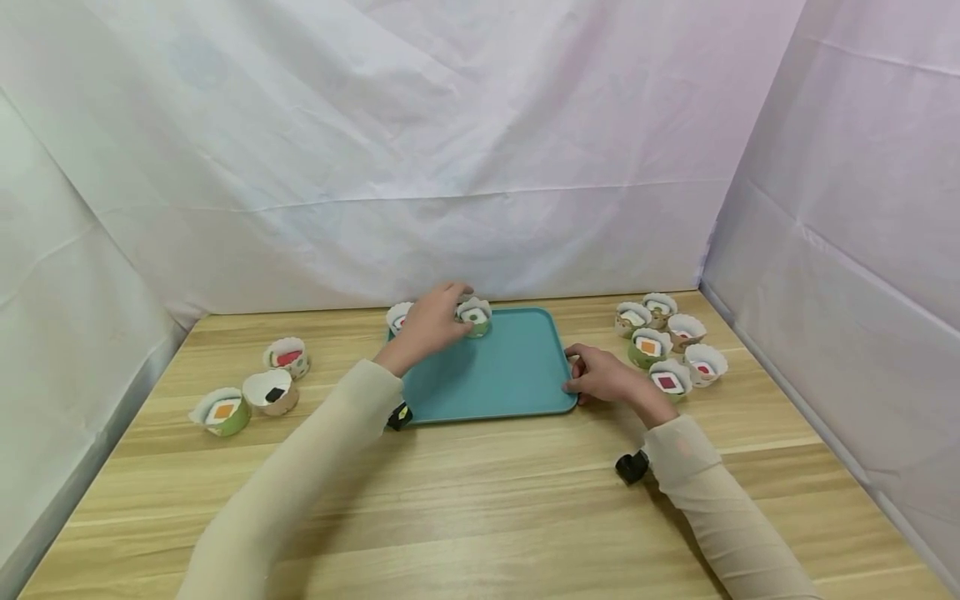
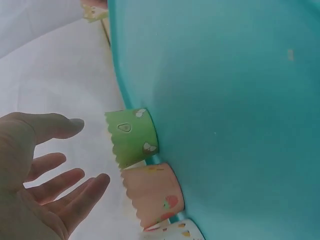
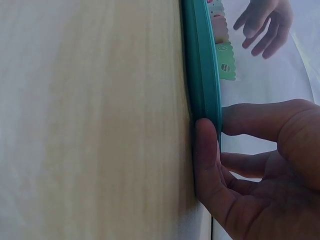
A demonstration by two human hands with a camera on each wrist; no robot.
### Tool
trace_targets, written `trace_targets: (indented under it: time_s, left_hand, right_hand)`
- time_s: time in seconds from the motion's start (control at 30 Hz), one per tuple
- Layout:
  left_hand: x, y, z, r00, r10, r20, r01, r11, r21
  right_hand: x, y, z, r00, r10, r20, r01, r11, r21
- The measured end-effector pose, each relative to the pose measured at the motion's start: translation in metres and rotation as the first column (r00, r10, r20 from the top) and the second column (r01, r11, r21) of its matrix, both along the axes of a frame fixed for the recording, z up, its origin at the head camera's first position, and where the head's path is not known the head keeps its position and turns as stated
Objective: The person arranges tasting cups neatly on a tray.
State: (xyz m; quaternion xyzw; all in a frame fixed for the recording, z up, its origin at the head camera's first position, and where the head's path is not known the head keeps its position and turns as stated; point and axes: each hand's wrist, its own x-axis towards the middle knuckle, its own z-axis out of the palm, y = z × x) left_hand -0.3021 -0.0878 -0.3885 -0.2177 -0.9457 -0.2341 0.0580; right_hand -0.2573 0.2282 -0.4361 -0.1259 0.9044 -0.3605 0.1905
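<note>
The work looks to be filling the teal tray [image 1: 506, 375] with paper cups of small filled treats, and it seems only about a quarter done. Three cups stand in a row along the tray's far edge: a green cup [image 1: 475, 318], a pink cup [image 2: 154, 194] with strawberries next to it, and a white cup [image 1: 401, 315] at the tray's far left corner. Left on the desk [image 1: 487, 508] are three loose cups [image 1: 262, 390] to the left of the tray and a bunch of six cups [image 1: 649, 358] to the right of it — most of the set, then, has not reached the tray.

The left grip [image 1: 431, 323] is over the tray's far left part, fingers parted and holding nothing; the green cup sits just beside its thumb and fingertips, and the left wrist view shows a small gap between them. The right grip [image 1: 600, 373] pinches the tray's right rim, thumb and fingers on either side of it — close to the bunch of six but well apart from the green cup.
</note>
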Motion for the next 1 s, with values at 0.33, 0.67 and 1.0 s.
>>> trace_targets:
  time_s: [0.33, 0.67, 1.0]
  left_hand:
    - [0.028, -0.023, 0.002, 0.997, 0.020, -0.072, -0.013, 0.995, 0.101]
    - [0.059, -0.064, -0.003, 0.996, 0.064, -0.057, -0.051, 0.978, 0.203]
    - [0.087, -0.102, -0.013, 0.990, 0.143, -0.016, -0.130, 0.937, 0.323]
  right_hand:
    - [0.001, 0.002, 0.001, 1.000, 0.002, -0.001, -0.002, 1.000, -0.008]
    - [0.001, 0.000, 0.003, 1.000, 0.009, -0.005, -0.009, 1.000, 0.005]
    - [0.000, 0.000, 0.000, 1.000, 0.000, 0.010, 0.000, 1.000, -0.002]
